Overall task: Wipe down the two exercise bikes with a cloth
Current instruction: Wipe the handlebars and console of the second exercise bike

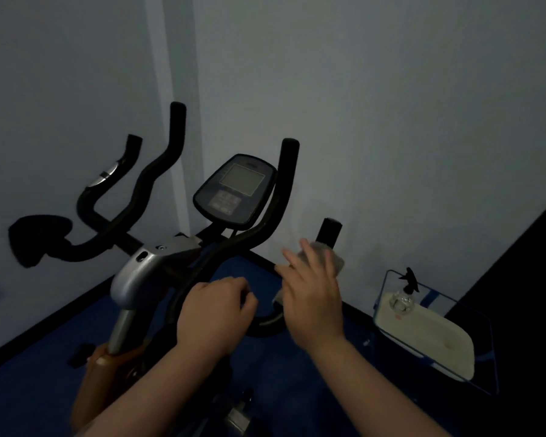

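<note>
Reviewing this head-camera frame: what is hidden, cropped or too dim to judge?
- Cloth: mostly behind the right hand; its size and fold are unclear.
- Handlebar under that hand: covered, so contact is unclear.
- Console: too dim and blurred to read.
- Spray bottle: label too small to read.
- Bike's lower frame: cut off by the bottom edge.
- Left hand grips the bar, hiding it there.

Dim home gym corner, exercise bike (177,263) with console (235,189), blue floor mat (44,389), bare white walls (391,105)
</note>
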The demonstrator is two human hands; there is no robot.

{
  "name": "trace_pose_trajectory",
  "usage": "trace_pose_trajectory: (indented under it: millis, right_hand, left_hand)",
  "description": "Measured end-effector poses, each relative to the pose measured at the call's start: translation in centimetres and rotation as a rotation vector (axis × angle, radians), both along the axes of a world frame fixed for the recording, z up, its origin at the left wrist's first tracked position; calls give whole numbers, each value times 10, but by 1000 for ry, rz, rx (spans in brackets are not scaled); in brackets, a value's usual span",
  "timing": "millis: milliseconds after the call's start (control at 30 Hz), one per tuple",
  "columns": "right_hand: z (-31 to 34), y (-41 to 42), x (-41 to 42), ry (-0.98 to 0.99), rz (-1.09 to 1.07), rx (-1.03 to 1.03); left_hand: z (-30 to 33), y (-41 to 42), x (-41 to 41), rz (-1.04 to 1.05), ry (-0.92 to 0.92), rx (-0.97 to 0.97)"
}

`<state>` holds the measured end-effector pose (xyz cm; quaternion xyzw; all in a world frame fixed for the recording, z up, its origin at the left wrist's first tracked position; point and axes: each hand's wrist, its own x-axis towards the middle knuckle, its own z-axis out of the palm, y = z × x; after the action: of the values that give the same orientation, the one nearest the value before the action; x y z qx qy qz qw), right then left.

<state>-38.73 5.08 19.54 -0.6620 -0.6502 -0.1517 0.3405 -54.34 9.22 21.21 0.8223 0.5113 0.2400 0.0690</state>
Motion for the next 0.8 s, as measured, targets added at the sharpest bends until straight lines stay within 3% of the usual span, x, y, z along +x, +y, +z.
trace_pose_trajectory:
  millis: [133,300,467,600,667,800]
  right_hand:
    - [-26,-35,-16,140,40,-68]
    - [1,-21,7,-229,131,21]
    - [18,8,33,-496,531,-42]
    - [47,38,73,-649,512,-3]
    - [53,42,77,-581,426,43]
    - [19,15,27,-174,213,87]
  left_hand:
    - [-1,1,-1,-6,4,10]
    - [-2,-2,0,24,1,41]
    - [-2,1,0,62,-29,-1]
    - [-1,-2,-4,61,-87,86]
    - [0,-2,-4,71,-96,100]
    - [0,-5,-7,95,-181,126]
